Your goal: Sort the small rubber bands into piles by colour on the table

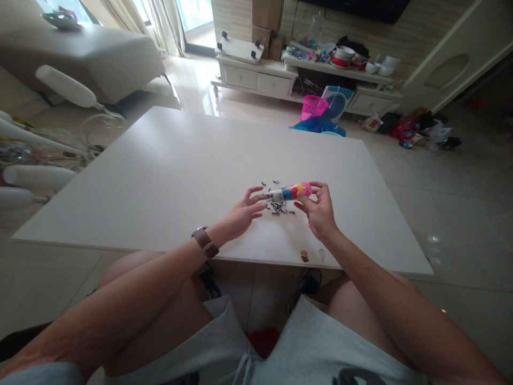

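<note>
A clear tube-shaped container (289, 192) with blue, red, yellow and pink contents lies sideways above the table. My right hand (319, 211) grips its pink end between thumb and fingers. At its other end is my left hand (243, 214), fingers apart and stretched out beside the tip; whether they touch it I cannot tell. Small black bands or loops (277, 207) are scattered on the white table (168, 176) beneath the container. Near the front edge lie a small yellow and blue cartoon figure (304, 256) and a small clear piece (321, 255).
White chair parts (66, 85) stand by the table's left side. Beyond the far edge are a pink basket (313, 108), a blue plastic item (318, 125) and a low white cabinet (256, 80) bearing bowls and clutter. Bags (417, 128) lie on the floor at right.
</note>
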### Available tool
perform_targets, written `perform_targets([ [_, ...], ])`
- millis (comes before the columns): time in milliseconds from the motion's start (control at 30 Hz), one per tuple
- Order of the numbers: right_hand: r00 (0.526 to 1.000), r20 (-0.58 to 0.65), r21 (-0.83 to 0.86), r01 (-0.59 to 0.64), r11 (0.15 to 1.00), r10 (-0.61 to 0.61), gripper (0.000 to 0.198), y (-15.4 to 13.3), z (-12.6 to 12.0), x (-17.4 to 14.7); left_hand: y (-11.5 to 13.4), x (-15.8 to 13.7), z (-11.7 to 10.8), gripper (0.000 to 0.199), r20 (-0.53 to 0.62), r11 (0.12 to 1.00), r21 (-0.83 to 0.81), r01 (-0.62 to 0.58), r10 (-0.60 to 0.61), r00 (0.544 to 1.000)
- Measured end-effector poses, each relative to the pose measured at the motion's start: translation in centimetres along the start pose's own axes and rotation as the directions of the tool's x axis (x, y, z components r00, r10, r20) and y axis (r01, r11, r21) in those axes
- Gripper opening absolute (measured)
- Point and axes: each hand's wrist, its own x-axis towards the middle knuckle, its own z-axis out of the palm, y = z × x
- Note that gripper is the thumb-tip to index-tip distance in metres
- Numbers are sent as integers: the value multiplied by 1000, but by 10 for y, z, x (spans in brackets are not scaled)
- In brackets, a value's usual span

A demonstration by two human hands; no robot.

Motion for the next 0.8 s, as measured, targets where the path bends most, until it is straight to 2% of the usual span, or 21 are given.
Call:
perform_targets([
  [133,998,42,46,-49,998,47,57,-1,4,-3,1,-3,3,60,61,999,-32,37,-35,998],
  [300,999,32,72,-37,997,35,53,-3,3,-3,-1,-1,1,54,61,999,33,-1,-2,998],
  [600,1000,-1,67,-26,997,26,50,-4,-1,-1,3,3,0,38,-148,996,-85,-9,-4,989],
  [800,1000,-22,48,-16,999,17,53,-5,-3,-1,2,7,-2,31,-176,995,-98,5,-22,984],
])
